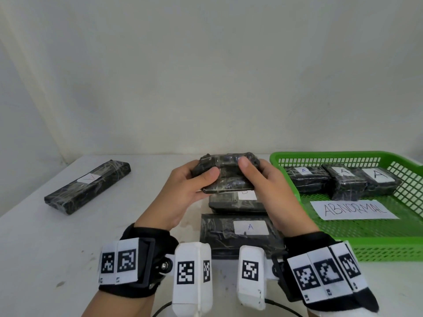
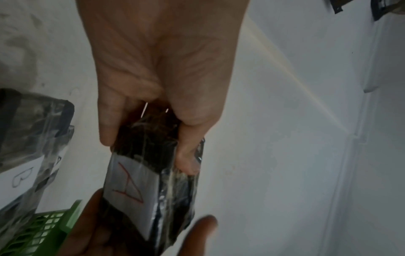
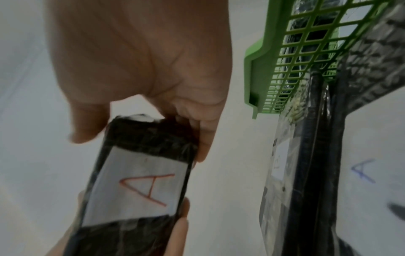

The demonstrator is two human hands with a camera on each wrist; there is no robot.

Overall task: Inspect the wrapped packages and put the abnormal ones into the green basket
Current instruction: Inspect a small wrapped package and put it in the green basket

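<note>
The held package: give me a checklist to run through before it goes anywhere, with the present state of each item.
1. Both hands on the held package: ok; left hand and right hand each hold one end, thumbs on top.
2. Label read: ok; the wrist views show a red A on its underside.
3. Wrapping sound: cannot tell; the film looks crinkled, but no clear tear shows.
4. Room in the green basket: ok; three packages sit at its far end, bare mesh nearer.
5. Path to the basket: ok; nothing stands between.
6. Grip firm: cannot tell.
</note>
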